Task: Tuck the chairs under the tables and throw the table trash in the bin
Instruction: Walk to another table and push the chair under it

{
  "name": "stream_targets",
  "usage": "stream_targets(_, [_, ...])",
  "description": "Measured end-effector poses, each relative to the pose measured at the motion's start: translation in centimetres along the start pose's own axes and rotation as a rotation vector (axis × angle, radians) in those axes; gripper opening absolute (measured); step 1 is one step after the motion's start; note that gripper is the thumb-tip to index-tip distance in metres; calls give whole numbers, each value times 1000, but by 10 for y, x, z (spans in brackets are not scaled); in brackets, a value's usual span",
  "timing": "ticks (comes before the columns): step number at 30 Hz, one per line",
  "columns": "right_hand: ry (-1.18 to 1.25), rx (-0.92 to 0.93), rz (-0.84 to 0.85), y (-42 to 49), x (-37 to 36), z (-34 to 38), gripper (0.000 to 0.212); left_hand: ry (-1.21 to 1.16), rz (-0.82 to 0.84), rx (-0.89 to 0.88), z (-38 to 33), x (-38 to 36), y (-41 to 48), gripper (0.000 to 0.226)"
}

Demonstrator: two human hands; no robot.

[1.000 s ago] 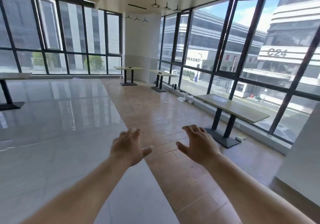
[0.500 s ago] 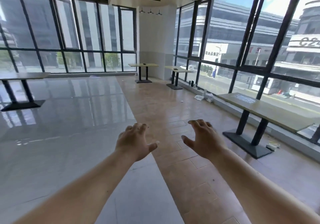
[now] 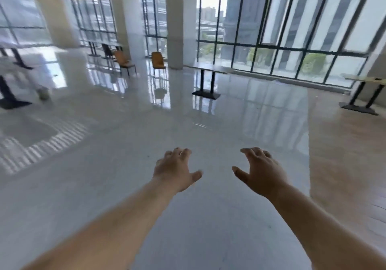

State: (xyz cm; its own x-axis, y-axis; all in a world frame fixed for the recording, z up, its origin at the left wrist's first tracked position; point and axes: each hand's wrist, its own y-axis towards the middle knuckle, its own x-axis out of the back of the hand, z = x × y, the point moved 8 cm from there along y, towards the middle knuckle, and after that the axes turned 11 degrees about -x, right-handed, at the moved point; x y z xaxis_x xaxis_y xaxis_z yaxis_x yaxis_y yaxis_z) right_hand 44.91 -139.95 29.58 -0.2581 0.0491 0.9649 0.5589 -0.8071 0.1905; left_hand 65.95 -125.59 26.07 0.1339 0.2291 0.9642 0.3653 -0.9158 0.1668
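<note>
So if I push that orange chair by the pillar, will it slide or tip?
The orange chair should probably slide: the floor looks glossy. Its thin legs suggest it is light. Its tall back means a high push might tip it.

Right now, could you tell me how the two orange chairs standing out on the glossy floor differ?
The left orange chair is angled sideways beside a dark table base; the right orange chair faces more squarely, standing alone by the white pillar. The left looks blurrier. Both are untucked, with thin dark legs.
</note>
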Motion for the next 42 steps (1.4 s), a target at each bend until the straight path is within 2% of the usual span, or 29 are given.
stream_targets(8, [4, 440, 62, 100, -64, 228, 72, 5, -119, 425, 216, 30, -30, 83])
stream_targets(13, [37, 651, 51, 132, -78, 350, 72, 45, -161, 624, 307, 57, -73, 84])
stream_targets(19, [129, 908, 158, 114, -132, 456, 72, 89, -181, 847, 357, 61, -152, 82])
stream_targets(23, [181, 1117, 236, 86, -168, 512, 73, 131, -211, 1086, 362, 58, -223, 83])
stream_targets(28, [283, 1375, 327, 37, -180, 549, 73, 198, -204, 1405, 307, 50, -300, 87])
stream_targets(32, [346, 1541, 396, -4, -186, 552, 73, 233, -165, 1590, 250, 40, -329, 85])
stream_targets(37, [320, 1639, 550, -58, -240, 525, 74, 181, -121, 1684, 212, -4, -345, 86])
stream_targets(42, [2, 1711, 731, -124, -365, 448, 88, -129, 4, 1653, 215, -133, -368, 94])
